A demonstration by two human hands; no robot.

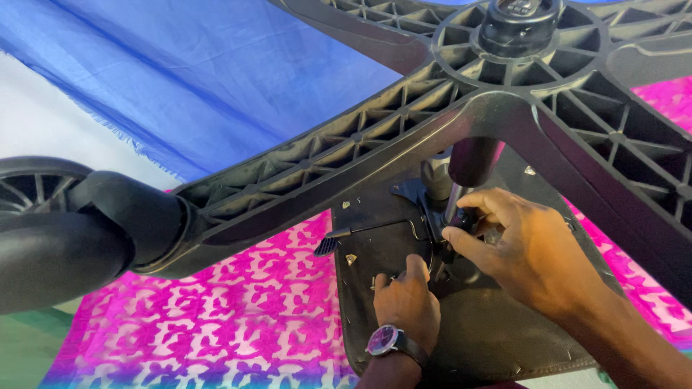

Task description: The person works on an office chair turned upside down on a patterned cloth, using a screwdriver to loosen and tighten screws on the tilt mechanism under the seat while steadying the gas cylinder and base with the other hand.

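Inverted office chair, underside view. The right hand (530, 252) pinched a small black knob (465, 216) on the seat mechanism (404, 205), just below the chrome column (455, 169), fingers clamped on it. The left hand (406, 299) pressed flat, fingers together, on the seat underside (490, 331). The assembly looked heavy and rigid; the knob seemed small and best gripped by fingertips. The ribbed star base (404, 122) and caster (65, 230) overhung the column, crowding access; patterned pink cloth (231, 317) lay beneath.

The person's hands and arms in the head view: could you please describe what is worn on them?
Both hands are bare, with no gloves or rings visible. The left hand has a wristwatch with a round dark face and a dark strap at the wrist. The right hand and its forearm show no sleeve or watch.
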